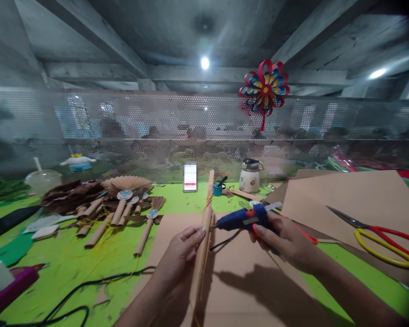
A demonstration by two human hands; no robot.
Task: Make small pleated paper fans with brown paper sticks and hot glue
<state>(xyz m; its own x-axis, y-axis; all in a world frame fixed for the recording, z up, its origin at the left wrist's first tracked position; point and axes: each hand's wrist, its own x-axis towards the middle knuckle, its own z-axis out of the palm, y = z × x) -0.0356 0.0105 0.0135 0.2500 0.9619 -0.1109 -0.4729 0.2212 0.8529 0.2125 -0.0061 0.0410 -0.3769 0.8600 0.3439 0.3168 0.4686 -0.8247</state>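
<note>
In the middle of the head view, a long brown paper tube stands tilted above a sheet of brown cardboard. My left hand is closed around the tube from its left side, thumb and fingertips against the paper. A blue hot glue gun lies in the closed grip of my right hand. Its nozzle points left and meets or nearly meets the tube's right edge. A clear glue stick sticks out of the gun's back. Thin yellow string is tied around the tube's upper part.
Several paper-tube fans lie at the left. Scissors with red and yellow handles rest on cardboard at the right. A phone, a small blue pot and a white bottle stand behind. A black cable crosses the green table.
</note>
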